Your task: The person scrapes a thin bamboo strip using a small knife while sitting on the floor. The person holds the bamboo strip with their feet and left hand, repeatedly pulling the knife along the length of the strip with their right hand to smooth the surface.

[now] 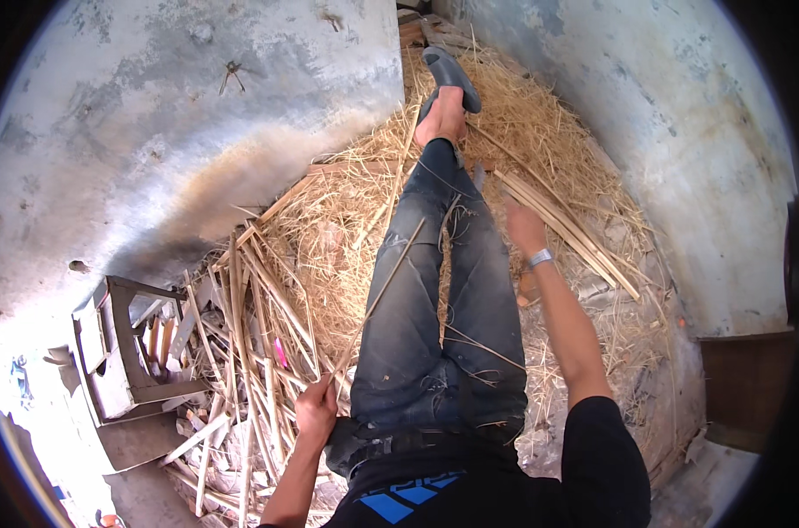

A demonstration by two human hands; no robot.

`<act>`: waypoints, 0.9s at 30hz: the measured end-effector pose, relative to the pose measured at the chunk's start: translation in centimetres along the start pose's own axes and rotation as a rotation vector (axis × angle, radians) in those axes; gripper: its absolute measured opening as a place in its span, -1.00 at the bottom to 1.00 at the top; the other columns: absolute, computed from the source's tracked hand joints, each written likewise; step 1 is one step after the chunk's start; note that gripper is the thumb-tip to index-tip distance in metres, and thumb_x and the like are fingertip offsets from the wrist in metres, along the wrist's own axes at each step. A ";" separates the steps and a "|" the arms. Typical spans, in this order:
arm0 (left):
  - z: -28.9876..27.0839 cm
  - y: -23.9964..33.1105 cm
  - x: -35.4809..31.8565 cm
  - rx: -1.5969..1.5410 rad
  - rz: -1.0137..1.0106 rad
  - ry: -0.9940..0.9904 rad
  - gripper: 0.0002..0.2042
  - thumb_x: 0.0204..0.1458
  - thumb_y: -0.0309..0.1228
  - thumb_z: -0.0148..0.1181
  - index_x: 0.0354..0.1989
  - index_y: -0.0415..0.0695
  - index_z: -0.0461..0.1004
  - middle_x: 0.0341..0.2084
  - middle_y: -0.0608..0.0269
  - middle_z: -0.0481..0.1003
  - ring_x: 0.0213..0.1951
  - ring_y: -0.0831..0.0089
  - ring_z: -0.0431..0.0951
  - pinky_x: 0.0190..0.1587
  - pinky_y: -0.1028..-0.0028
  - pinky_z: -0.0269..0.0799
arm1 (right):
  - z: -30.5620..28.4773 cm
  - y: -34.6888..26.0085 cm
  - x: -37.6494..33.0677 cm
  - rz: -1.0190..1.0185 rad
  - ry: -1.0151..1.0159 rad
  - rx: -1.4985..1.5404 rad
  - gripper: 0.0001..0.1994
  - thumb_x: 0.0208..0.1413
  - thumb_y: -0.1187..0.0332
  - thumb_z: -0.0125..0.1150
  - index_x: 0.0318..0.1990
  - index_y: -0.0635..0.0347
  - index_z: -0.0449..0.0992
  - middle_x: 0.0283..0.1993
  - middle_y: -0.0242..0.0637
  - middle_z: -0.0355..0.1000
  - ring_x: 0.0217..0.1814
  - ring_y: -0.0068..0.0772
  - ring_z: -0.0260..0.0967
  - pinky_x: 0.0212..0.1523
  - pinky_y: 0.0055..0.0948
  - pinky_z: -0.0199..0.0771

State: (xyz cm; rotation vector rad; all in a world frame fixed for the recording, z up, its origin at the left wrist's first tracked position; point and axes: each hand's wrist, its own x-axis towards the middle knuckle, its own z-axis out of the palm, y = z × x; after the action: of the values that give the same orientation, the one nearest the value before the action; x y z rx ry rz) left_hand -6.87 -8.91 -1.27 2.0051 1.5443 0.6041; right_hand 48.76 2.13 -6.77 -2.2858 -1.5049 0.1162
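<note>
My left hand [316, 409] is closed round the lower end of a long thin strip [383, 288] of wood or bamboo, which slants up across my left thigh. Beside my right knee is my right hand [526, 229], its fingers curled; what they hold, if anything, is hard to see. A small grey blade-like piece [478, 176] shows just beyond it, by my shin. Right next to that hand, a bundle of pale split strips [571, 231] lies on the shavings. Thin fibres [478, 343] lie across my dark trousers [408, 326].
Curly shavings [527, 114] cover the floor around my outstretched legs. Several loose sticks [245, 326] are heaped at the left, beside a worn, open-sided box frame [135, 348]. Stained walls [241, 79] close in on both sides. A brown board [747, 387] stands at the right.
</note>
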 end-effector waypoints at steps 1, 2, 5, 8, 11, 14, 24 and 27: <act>-0.4 -0.7 -0.6 -0.001 -0.034 -0.008 -0.82 0.17 -0.53 0.28 -0.08 -0.21 0.70 -0.52 -0.11 0.58 -0.47 0.01 0.65 -0.37 0.17 0.54 | -0.8 2.0 0.5 0.062 -0.002 -0.019 -0.36 0.44 -0.10 -0.03 -0.44 0.36 0.59 -0.44 0.24 0.51 -0.33 0.35 0.49 -0.26 0.16 0.43; -0.8 -1.4 -1.1 -0.004 -0.014 0.017 -0.83 0.18 -0.53 0.27 -0.09 -0.22 0.70 -0.56 -0.11 0.56 -0.50 0.04 0.64 -0.39 0.18 0.52 | -1.6 1.6 0.9 0.158 -0.044 0.057 -0.35 0.44 -0.11 -0.03 -0.43 0.37 0.59 -0.42 0.24 0.52 -0.31 0.34 0.49 -0.26 0.15 0.42; -1.2 0.0 -0.2 -0.019 -0.101 -0.083 -0.84 0.20 -0.51 0.25 -0.10 -0.23 0.69 -0.58 -0.12 0.54 -0.54 0.07 0.61 -0.43 0.21 0.47 | -3.3 -3.0 -1.4 0.153 -0.091 0.188 -0.35 0.43 -0.12 -0.03 -0.40 0.35 0.61 -0.42 0.22 0.53 -0.33 0.34 0.50 -0.28 0.12 0.44; 0.0 1.6 1.9 -0.122 -0.137 -0.077 -0.86 0.24 -0.47 0.24 -0.22 -0.29 0.65 -0.67 -0.05 0.46 -0.63 0.29 0.48 -0.48 0.29 0.37 | -5.0 -10.3 -3.7 0.017 -0.196 0.313 -0.35 0.40 -0.17 0.00 -0.42 0.31 0.62 -0.46 0.19 0.53 -0.36 0.33 0.51 -0.31 0.10 0.45; 0.7 2.2 4.1 -0.142 -0.127 -0.114 -0.77 0.26 -0.40 0.26 -0.37 -0.34 0.60 -0.74 0.10 0.33 -0.66 0.47 0.28 -0.53 0.31 0.24 | -3.7 -14.9 -8.2 -0.279 -0.301 0.230 -0.37 0.37 -0.21 0.02 -0.46 0.19 0.62 -0.52 0.06 0.53 -0.43 0.23 0.54 -0.36 0.11 0.51; 1.1 2.7 4.9 -0.165 -0.169 -0.165 -0.66 0.30 -0.29 0.27 -0.44 -0.33 0.58 -0.76 0.27 0.23 -0.64 0.53 0.18 -0.56 0.32 0.14 | -2.0 -19.0 -12.4 -0.378 -0.480 0.150 -0.35 0.36 -0.25 -0.01 -0.43 0.16 0.66 -0.54 0.05 0.54 -0.48 0.13 0.57 -0.43 0.08 0.56; -0.4 2.3 4.7 -0.155 -0.181 -0.226 -0.61 0.31 -0.25 0.28 -0.51 -0.31 0.52 -0.76 0.28 0.21 -0.64 0.55 0.19 -0.55 0.32 0.12 | -0.7 -16.1 -6.3 -0.208 -0.231 0.095 -0.31 0.37 -0.27 -0.05 -0.50 0.18 0.62 -0.56 0.02 0.53 -0.46 0.14 0.57 -0.42 0.06 0.56; -0.2 2.3 4.3 -0.158 -0.206 -0.202 -0.64 0.30 -0.27 0.29 -0.47 -0.31 0.55 -0.76 0.28 0.22 -0.64 0.55 0.19 -0.56 0.33 0.12 | -1.7 -18.0 -8.4 -0.364 -0.453 0.086 -0.31 0.37 -0.27 -0.04 -0.50 0.17 0.63 -0.56 0.01 0.53 -0.48 0.13 0.57 -0.43 0.05 0.56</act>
State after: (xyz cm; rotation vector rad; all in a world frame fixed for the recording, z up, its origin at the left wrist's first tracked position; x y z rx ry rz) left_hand -4.22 -5.17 0.52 1.7082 1.5067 0.4138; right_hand 30.24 0.27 0.27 -1.9607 -2.0680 0.6143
